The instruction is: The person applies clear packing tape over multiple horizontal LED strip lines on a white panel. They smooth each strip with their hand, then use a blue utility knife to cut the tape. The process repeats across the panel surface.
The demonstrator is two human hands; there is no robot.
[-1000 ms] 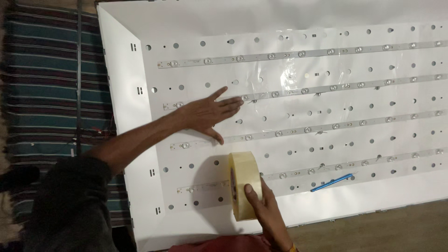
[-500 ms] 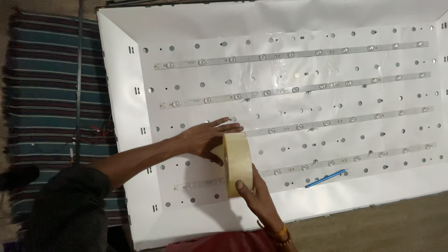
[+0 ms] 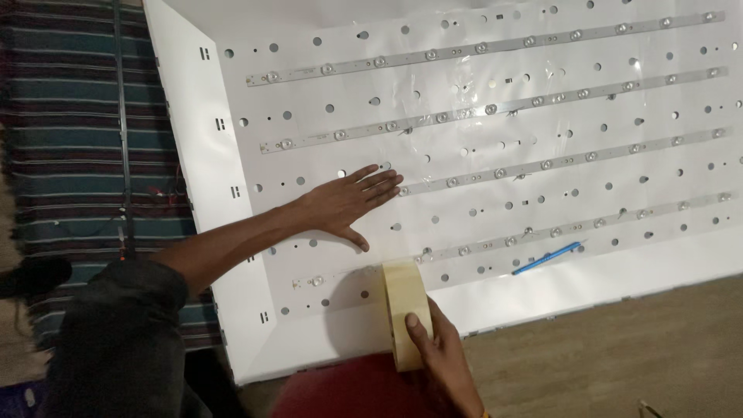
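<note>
My left hand (image 3: 348, 203) lies flat, fingers spread, on a large white backlight panel (image 3: 209, 166) dotted with holes. Its fingertips touch the left end of the third light strip (image 3: 557, 161). My right hand (image 3: 435, 356) grips a tan roll of tape (image 3: 404, 308), held upright on its edge at the panel's near rim, next to the left part of the lowest light strip (image 3: 534, 232). Two more light strips (image 3: 480, 48) run across the panel farther up.
A blue pen (image 3: 548, 258) lies on the panel near the lowest strip, right of the tape. A striped rug (image 3: 70, 131) with a thin black cable (image 3: 121, 139) lies left of the panel. Brown floor (image 3: 619, 356) runs along the near edge.
My left hand slid back from the second strip toward the third strip's left end. The tape roll in my right hand shifted slightly along the near edge as the view moved closer.
</note>
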